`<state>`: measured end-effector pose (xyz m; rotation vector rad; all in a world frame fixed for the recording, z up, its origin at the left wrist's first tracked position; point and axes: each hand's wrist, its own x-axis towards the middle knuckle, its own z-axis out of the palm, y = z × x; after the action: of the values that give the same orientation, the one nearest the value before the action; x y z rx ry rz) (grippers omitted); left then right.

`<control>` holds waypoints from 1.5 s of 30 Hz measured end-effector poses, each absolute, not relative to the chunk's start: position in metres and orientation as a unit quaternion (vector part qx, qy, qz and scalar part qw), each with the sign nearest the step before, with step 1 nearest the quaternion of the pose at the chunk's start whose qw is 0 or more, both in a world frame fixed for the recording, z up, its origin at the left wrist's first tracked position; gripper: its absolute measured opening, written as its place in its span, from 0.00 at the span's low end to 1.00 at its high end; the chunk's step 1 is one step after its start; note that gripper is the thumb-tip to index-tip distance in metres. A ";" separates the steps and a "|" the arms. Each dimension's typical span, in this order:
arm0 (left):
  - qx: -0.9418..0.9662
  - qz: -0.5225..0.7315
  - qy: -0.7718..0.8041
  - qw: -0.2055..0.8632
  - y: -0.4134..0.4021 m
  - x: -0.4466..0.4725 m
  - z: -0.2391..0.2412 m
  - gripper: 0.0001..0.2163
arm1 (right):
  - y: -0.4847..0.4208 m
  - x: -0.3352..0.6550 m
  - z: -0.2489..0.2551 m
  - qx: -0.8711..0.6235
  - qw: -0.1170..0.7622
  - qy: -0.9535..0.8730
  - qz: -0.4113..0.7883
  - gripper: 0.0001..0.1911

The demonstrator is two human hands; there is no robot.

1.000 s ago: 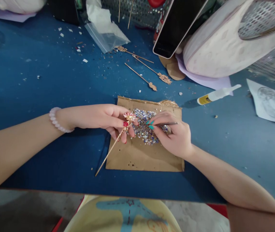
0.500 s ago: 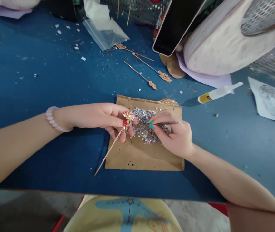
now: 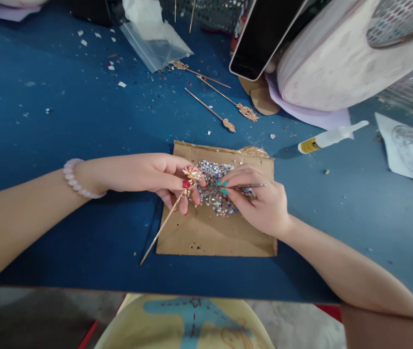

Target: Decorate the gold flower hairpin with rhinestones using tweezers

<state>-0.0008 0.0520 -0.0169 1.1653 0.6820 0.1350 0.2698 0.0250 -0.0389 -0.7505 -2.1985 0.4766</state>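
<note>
My left hand (image 3: 172, 182) is closed on a gold hairpin (image 3: 162, 225), its head set with pink and clear stones and its long stem slanting down to the left. Thin metal tweezers (image 3: 246, 185) are pinched in my right hand (image 3: 264, 201), pointing left. Their tips are over a pile of small blue, clear and purple rhinestones (image 3: 215, 196), though I cannot make out whether a stone is between them. The pile lies on a piece of brown cardboard (image 3: 217, 237) under both hands.
Several gold hairpins (image 3: 229, 125) lie beyond the cardboard, near a clear plastic bag (image 3: 155, 46). A phone (image 3: 264, 39) leans at the back beside a large white rounded object (image 3: 311, 82). At right are a glue bottle (image 3: 328, 139) and a printed sheet (image 3: 409, 148).
Both hands hold nearly the same pose and position over the cardboard. The whole view has shifted very slightly.
</note>
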 end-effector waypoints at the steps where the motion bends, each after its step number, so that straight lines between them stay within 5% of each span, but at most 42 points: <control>1: 0.539 0.061 0.318 0.778 0.052 -0.001 -0.017 0.07 | 0.025 0.270 -0.039 -0.294 0.375 -0.859 0.185 0.09; 36: 0.572 0.024 0.317 0.756 0.047 0.004 -0.016 0.05 | 0.020 0.272 -0.030 -0.221 0.420 -0.848 0.235 0.13; 42: 0.555 0.020 0.319 0.768 0.037 0.011 -0.014 0.07 | 0.018 0.274 -0.023 -0.195 0.397 -0.864 0.238 0.10; 45: 0.527 0.012 0.319 0.788 0.031 0.014 -0.016 0.17 | 0.017 0.276 -0.022 -0.196 0.380 -0.872 0.240 0.07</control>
<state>0.0140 0.0314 -0.0157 1.1345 0.6868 0.0250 0.2757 0.0174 -0.0220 -0.4997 -2.2267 0.6120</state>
